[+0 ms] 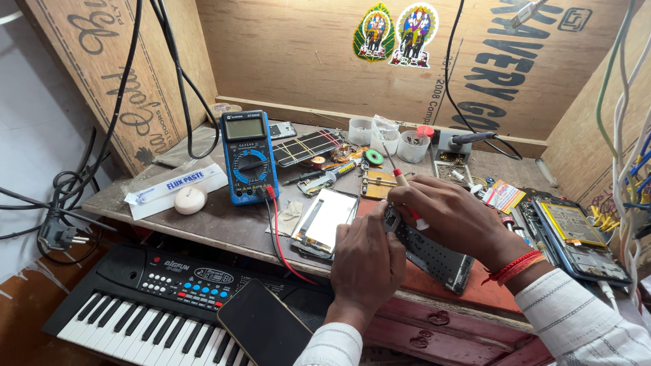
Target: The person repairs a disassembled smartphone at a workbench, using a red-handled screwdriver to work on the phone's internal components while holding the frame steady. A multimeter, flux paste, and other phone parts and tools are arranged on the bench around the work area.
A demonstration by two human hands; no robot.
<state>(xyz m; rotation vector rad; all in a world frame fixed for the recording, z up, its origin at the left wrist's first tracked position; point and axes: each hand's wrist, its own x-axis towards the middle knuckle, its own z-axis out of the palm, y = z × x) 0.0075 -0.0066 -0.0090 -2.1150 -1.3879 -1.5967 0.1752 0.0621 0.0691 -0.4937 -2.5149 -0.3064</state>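
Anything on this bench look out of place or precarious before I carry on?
Yes: a dark phone lies loose across the keyboard keys below the bench, tilted and unsupported. On the bench, another opened phone lies with its battery exposed. The left hand and right hand hold the phone frame steady.

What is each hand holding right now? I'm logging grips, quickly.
Left hand: closed on the end of the opened phone.
Right hand: closed on a red-handled screwdriver, tip at the phone.

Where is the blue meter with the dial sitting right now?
The blue meter stands left of centre on the bench, between the white round lump and the detached phone screen.
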